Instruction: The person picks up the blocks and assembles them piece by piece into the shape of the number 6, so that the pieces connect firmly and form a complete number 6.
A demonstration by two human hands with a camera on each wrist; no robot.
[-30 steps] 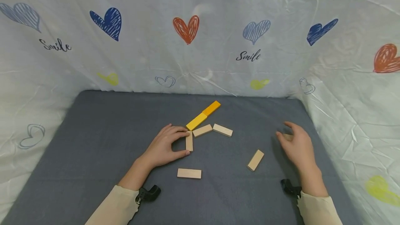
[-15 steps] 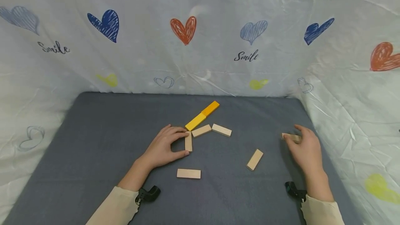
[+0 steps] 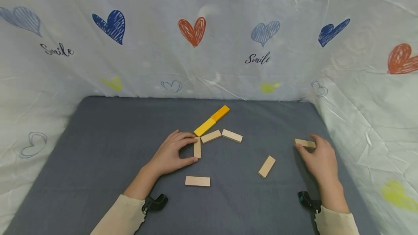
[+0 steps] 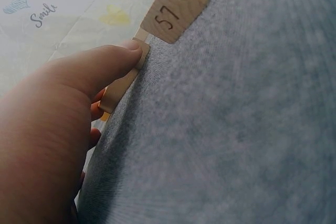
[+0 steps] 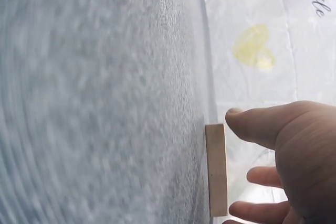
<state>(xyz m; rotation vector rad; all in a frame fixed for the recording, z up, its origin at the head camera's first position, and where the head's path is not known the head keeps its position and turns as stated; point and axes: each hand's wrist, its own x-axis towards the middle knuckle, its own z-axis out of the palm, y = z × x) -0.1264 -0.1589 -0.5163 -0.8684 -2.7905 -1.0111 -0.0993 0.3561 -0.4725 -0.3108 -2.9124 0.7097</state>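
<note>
My left hand (image 3: 171, 153) pinches a plain wooden block (image 3: 197, 148) lengthwise, thumb at its near end and a finger at its far end. In the left wrist view the thumb (image 4: 113, 61) presses against a block's end. At the far right my right hand (image 3: 320, 160) hovers beside another wooden block (image 3: 303, 142) lying on the grey cloth. The right wrist view has thumb (image 5: 257, 124) and fingers spread apart just beside that block (image 5: 217, 171). Two yellow blocks (image 3: 205, 127) form a slanted line beyond the left hand, meeting two plain blocks (image 3: 211, 136) near its fingertips.
A loose wooden block (image 3: 197, 181) lies nearer me, marked 57 on its end in the left wrist view. Another loose block (image 3: 266, 167) lies between the hands. A white sheet (image 3: 222, 71) with printed hearts hangs behind the grey table (image 3: 114, 126).
My right hand has shifted right and a little nearer me, with the block beside it coming into fuller view. The left hand has stayed in place on its block.
</note>
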